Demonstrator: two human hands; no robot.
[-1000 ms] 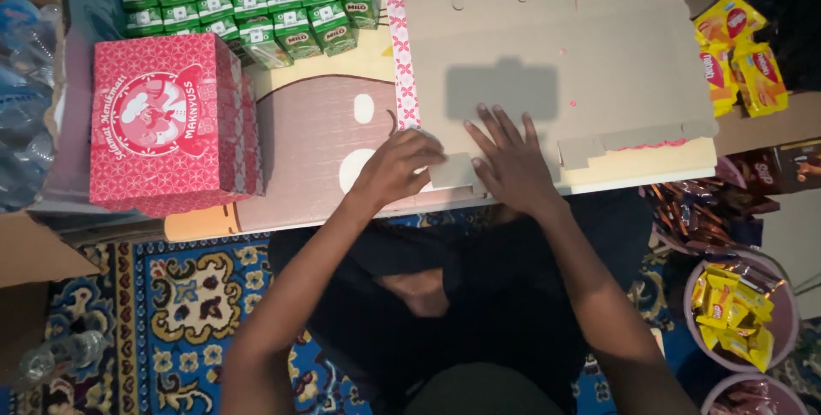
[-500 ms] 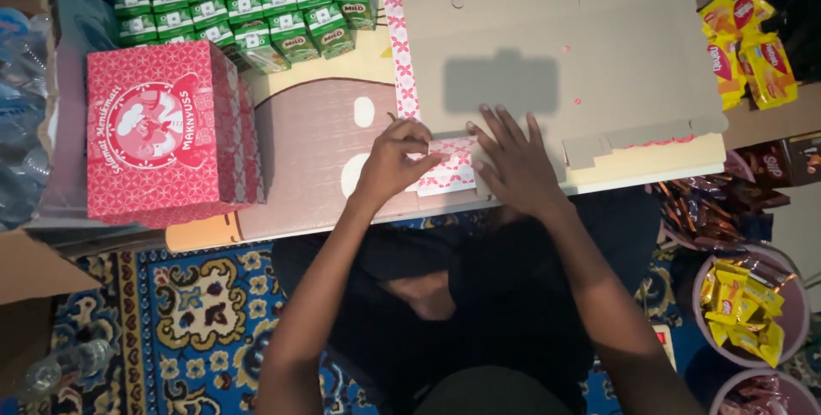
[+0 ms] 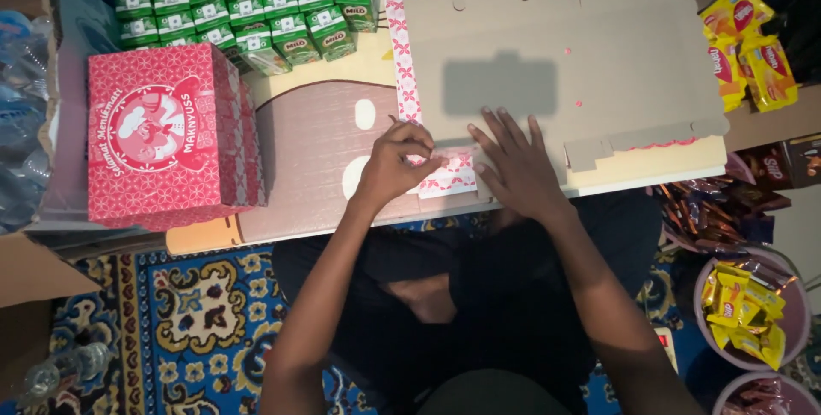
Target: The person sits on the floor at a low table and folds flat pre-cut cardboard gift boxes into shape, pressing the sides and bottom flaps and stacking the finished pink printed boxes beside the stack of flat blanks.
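Bottles (image 3: 21,107) of water, wrapped in clear plastic, sit at far left edge, w/ a brown cardboard flap (image 3: 30,270) below them and one loose bottle (image 3: 64,368) on the patterned rug (image 3: 188,312). Next over, a stack of folded red boxes (image 3: 162,133) stands on the low table (image 3: 316,150), its left side hanging off the table end. Behind it, at the table's back edge, a row of small green drink cartons (image 3: 248,9), packed tight, approx two deep.

Left hand (image 3: 398,163) is curled, thumb and forefinger pinched on the near corner flap of the flat cardboard box blank (image 3: 616,56), where the red-and-white pattern shows. Right hand (image 3: 513,163) lies just beside it, fingers spread and pressed flat on the blank's plain brown side, holding nothing. The blank lies unfolded, brown side up, across the right half of the table, patterned strip along its left edge and scalloped edge at back; nothing lies on top of it. Both forearms reach over the person's dark-clothed lap.

Yellow snack packets (image 3: 748,47) lie right of the blank, close to its corner. Dark snack packs (image 3: 701,210) are piled below the table end, and more yellow packets fill a pink tub (image 3: 795,321) at lower right.
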